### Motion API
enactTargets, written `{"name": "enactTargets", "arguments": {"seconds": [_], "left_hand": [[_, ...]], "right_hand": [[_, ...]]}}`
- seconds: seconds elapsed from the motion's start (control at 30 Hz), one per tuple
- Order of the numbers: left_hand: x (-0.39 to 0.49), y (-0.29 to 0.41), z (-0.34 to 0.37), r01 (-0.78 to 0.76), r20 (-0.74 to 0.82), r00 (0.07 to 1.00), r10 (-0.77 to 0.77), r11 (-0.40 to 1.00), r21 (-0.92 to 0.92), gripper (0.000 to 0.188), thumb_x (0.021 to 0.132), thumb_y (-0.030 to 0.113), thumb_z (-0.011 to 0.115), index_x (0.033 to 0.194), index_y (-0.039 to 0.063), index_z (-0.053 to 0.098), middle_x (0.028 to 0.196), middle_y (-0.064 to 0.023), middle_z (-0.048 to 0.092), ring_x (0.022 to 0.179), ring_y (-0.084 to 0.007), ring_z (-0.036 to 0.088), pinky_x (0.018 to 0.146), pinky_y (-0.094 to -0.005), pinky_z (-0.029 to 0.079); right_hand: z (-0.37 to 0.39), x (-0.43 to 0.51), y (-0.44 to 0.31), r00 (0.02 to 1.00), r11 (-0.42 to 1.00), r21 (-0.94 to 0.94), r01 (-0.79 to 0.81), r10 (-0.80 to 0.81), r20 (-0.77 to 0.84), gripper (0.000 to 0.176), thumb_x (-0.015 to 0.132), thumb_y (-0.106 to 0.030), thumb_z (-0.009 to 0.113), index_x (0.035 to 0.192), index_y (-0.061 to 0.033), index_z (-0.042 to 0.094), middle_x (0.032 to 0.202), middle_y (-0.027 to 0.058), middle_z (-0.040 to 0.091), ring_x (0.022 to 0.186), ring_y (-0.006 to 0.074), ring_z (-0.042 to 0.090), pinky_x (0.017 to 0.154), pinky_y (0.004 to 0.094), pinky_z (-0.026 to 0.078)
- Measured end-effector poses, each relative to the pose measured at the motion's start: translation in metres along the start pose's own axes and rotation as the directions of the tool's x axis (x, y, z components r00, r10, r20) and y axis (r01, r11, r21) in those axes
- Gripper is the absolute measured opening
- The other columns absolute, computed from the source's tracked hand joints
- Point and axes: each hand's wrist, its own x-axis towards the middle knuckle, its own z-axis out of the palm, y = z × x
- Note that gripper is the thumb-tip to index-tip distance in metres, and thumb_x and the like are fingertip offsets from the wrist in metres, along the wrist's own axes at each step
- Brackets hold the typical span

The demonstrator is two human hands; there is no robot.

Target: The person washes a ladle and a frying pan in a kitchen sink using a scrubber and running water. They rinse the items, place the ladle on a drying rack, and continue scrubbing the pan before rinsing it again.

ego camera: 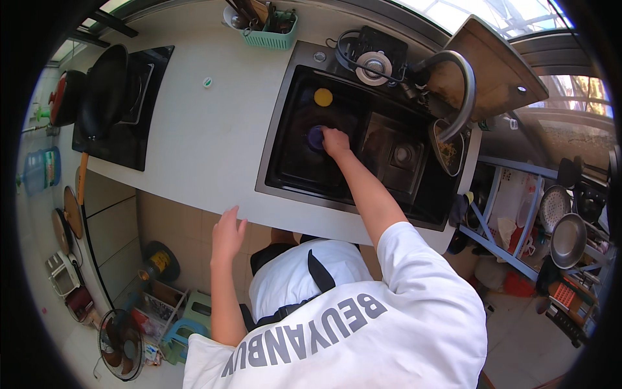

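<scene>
My right hand (336,141) reaches down into the left basin of a black sink (301,160), its fingers on the edge of a round purple pad (315,138). The pad looks pinched between thumb and fingers, though the grip is partly hidden by the hand. Farther back in the same basin lies a round yellow sponge (323,97). My left hand (228,233) hangs by the front edge of the pale countertop (214,146), fingers apart and nothing in it.
A curved faucet (466,92) arches over the sink's right side, near a triangular strainer (449,153) with food scraps. Behind leans a cutting board (491,73). A green basket (269,36) of utensils stands at the back; a black wok (103,92) rests over the cooktop (131,141).
</scene>
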Motion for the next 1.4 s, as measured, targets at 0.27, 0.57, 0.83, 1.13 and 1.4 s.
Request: {"name": "enactTargets", "arguments": {"seconds": [0.27,0.57,0.83,1.13,1.4], "left_hand": [[0.000,-0.021,-0.013,0.135,0.064,0.989,-0.134,0.991,-0.011,0.042,0.093,0.021,0.060,0.129,0.000,0.053,0.123,-0.0198,0.060,0.111,-0.0396,0.058,0.093,-0.0450,0.048],[0.022,0.009,-0.032,0.030,-0.039,0.999,-0.030,0.999,-0.019,0.040,0.093,0.019,0.060,0.129,0.001,0.054,0.122,-0.0195,0.061,0.106,-0.0385,0.060,0.091,-0.0452,0.048],[0.035,0.041,-0.024,-0.037,0.030,0.999,0.037,0.999,-0.026,0.041,0.091,0.018,0.062,0.128,0.000,0.054,0.119,-0.0195,0.061,0.103,-0.0395,0.059,0.090,-0.0460,0.048],[0.030,0.054,-0.021,-0.081,0.015,0.997,0.081,0.996,0.033,0.041,0.092,0.018,0.061,0.127,0.000,0.054,0.115,-0.0198,0.062,0.098,-0.0396,0.060,0.087,-0.0461,0.048],[0.019,0.042,-0.026,0.000,0.015,1.000,-0.001,1.000,0.023,0.041,0.093,0.020,0.061,0.128,0.000,0.053,0.116,-0.0197,0.062,0.099,-0.0400,0.060,0.087,-0.0459,0.048]], "right_hand": [[0.010,0.009,0.007,0.955,0.940,-0.181,0.289,-0.295,-0.005,0.012,0.075,-0.015,0.070,0.087,-0.0119,0.071,0.071,0.0071,0.069,0.069,0.0298,0.068,0.062,0.0376,0.054],[-0.099,-0.116,0.070,0.585,0.701,0.675,-0.230,0.654,-0.480,0.023,0.074,-0.017,0.078,0.086,-0.0012,0.066,0.057,0.0005,0.057,0.053,0.0072,0.051,0.053,0.0254,0.041],[-0.044,-0.166,0.143,0.851,0.855,0.032,-0.517,0.518,-0.086,0.026,0.078,-0.024,0.075,0.097,-0.0091,0.069,0.085,0.0078,0.071,0.082,0.0295,0.068,0.071,0.0422,0.054],[-0.046,-0.010,0.023,0.985,1.000,0.002,0.009,-0.009,-0.174,0.023,0.076,-0.013,0.074,0.095,-0.0086,0.064,0.090,0.0109,0.067,0.086,0.0315,0.067,0.070,0.0411,0.054],[0.019,0.021,0.033,0.977,0.978,0.038,-0.207,0.209,-0.031,0.025,0.070,-0.009,0.075,0.093,-0.0068,0.066,0.089,0.0130,0.069,0.087,0.0314,0.068,0.072,0.0421,0.054]]}}
